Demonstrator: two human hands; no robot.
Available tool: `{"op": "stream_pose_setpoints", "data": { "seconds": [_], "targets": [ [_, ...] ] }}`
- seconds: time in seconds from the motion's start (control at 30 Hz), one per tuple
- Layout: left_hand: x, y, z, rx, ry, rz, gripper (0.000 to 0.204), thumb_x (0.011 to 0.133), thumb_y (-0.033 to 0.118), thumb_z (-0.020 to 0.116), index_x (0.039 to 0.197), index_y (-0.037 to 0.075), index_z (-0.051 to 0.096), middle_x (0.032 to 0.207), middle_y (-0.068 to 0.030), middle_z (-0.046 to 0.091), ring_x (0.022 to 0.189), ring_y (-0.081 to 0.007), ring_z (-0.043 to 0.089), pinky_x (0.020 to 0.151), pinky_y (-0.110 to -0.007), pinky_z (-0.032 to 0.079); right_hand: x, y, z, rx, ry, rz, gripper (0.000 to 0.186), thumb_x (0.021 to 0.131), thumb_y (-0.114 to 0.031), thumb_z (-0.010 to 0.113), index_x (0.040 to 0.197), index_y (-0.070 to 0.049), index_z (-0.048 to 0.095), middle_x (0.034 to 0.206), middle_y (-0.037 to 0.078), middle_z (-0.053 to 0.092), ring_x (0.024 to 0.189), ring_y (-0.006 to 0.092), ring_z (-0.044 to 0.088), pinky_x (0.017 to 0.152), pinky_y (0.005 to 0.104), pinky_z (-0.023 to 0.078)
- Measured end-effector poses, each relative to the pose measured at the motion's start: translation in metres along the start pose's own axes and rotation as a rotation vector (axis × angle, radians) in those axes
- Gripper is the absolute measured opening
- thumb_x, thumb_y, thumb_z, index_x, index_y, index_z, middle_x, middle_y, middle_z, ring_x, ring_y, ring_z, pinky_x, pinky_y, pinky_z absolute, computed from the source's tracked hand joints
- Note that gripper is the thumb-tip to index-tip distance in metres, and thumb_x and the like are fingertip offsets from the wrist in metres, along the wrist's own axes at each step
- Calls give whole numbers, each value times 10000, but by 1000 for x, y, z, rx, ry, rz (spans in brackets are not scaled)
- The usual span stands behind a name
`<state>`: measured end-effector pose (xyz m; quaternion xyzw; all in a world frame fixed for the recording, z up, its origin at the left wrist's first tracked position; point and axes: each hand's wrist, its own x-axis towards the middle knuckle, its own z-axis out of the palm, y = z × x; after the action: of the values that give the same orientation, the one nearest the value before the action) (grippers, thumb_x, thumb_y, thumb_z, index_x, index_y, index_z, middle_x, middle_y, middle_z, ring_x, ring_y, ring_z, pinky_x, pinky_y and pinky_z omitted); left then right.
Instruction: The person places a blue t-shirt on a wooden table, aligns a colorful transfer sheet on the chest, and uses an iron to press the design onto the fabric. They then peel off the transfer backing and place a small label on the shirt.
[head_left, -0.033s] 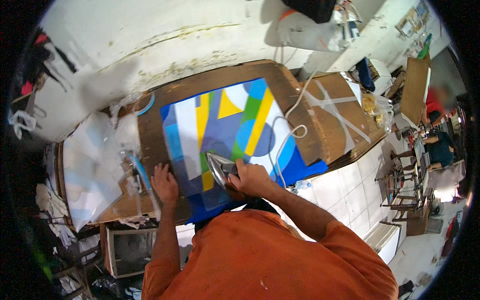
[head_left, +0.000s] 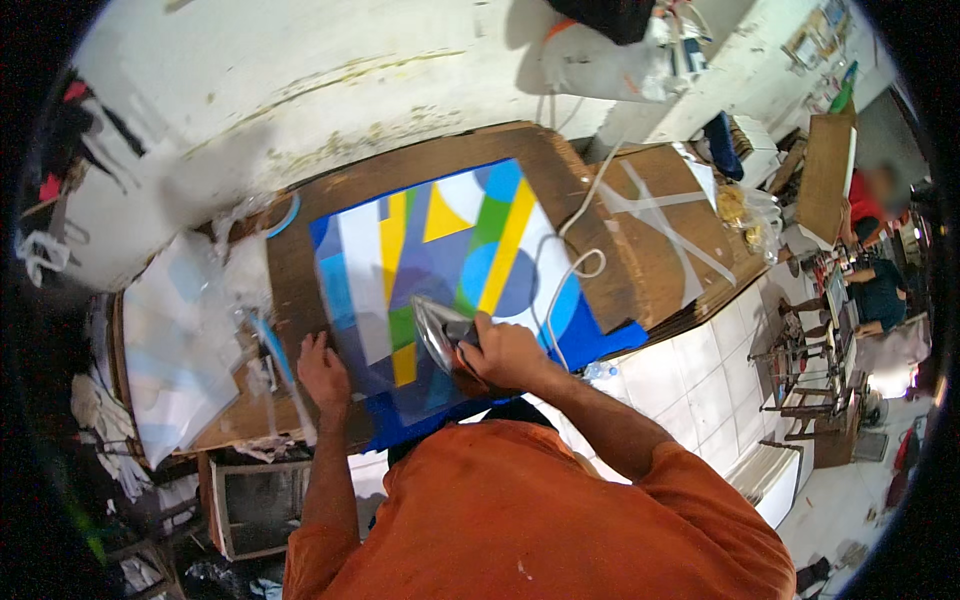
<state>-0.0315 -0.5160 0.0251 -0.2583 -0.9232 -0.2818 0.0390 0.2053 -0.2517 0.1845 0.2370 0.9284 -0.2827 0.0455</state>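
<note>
My right hand grips the handle of a silver clothes iron, whose pointed tip faces away from me. The iron rests on the near part of a geometric-patterned piece in white, yellow, green and blues. Bright blue cloth shows beneath and around that piece, mostly along its near and right edges. My left hand lies by the piece's near left edge, fingers extended and holding nothing. A white cord loops over the right side of the work; its join with the iron is hidden by my right hand.
Brown board covers the worktable. On its left lie clear plastic sheets and a light-blue strip. A taped cardboard stack stands right, beside a plastic bag. Other people are at far right.
The iron has slid slightly right and away from me across the patterned piece, still in my right hand. My left hand's fingers look closer together. The whole view has shifted a little.
</note>
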Motion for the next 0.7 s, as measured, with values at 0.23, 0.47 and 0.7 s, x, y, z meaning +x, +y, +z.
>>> {"op": "stream_pose_setpoints", "data": {
  "seconds": [0.23, 0.47, 0.7],
  "targets": [
    [-51, 63, 13, 21, 302, -64, 480, 1053, 202, 561, 1513, 69, 527, 1507, -215, 548, 1418, -408, 473, 1176, -542, 358, -64, 189, -187, 761, 623, 22, 387, 983, -282, 729, 1234, 3, 657, 938, 105, 757, 826, 178, 713, 656, 371, 574],
    [-128, 40, 12, 240, 502, -374, 510, 1091, 308, 507, 1554, 99, 467, 1529, -177, 527, 1399, -413, 481, 1150, -563, 373, -81, 434, -275, 498, 1139, 357, 398, 903, -227, 770, 1177, 25, 628, 944, 164, 716, 767, 241, 676, 707, 376, 551],
    [-182, -20, 19, 321, 654, -853, 580, 1084, 388, 533, 1571, 94, 424, 1483, -195, 539, 1339, -408, 532, 1071, -553, 466, -50, 584, -207, 329, 1431, 544, 405, 878, -257, 789, 1110, 9, 592, 960, 215, 669, 886, 354, 655, 837, 465, 509]
  ]
}}
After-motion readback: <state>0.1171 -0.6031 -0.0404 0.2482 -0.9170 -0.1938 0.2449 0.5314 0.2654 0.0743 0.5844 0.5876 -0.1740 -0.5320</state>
